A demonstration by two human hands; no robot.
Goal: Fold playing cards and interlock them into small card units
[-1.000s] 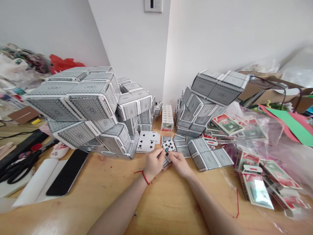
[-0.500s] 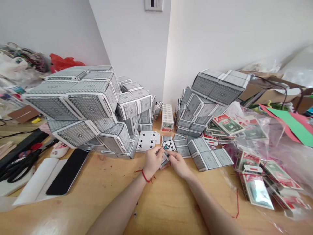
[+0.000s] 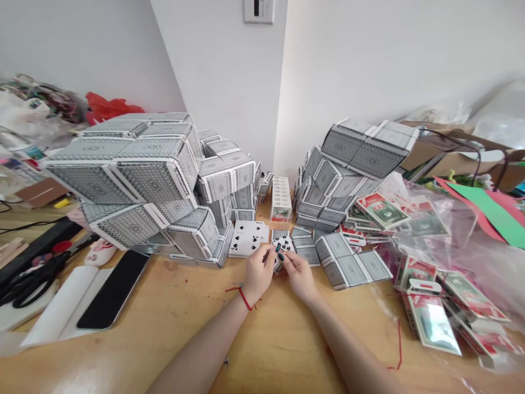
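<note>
My left hand (image 3: 260, 269), with a red string at its wrist, and my right hand (image 3: 299, 273) meet near the table's middle, fingers pinched on a playing card (image 3: 283, 242) with spade pips facing up. The card's lower part is hidden behind my fingers. Just left of my hands lies a stack of playing cards (image 3: 246, 238), spades face up. Behind the held card are patterned grey card pieces (image 3: 303, 245). To my right hand's right sits a folded block of grey-backed cards (image 3: 350, 261).
Card-block stacks rise at left (image 3: 151, 175) and right (image 3: 348, 150). A clear case (image 3: 281, 210) stands between them. A phone (image 3: 115, 290) and scissors (image 3: 39, 273) lie left. Red-and-green card boxes (image 3: 435, 320) and plastic wrap (image 3: 488, 268) crowd the right.
My fingers have shifted on the card: the right thumb has turned so its dark nail shows beside the left one. Both hands stay in nearly the same place.
</note>
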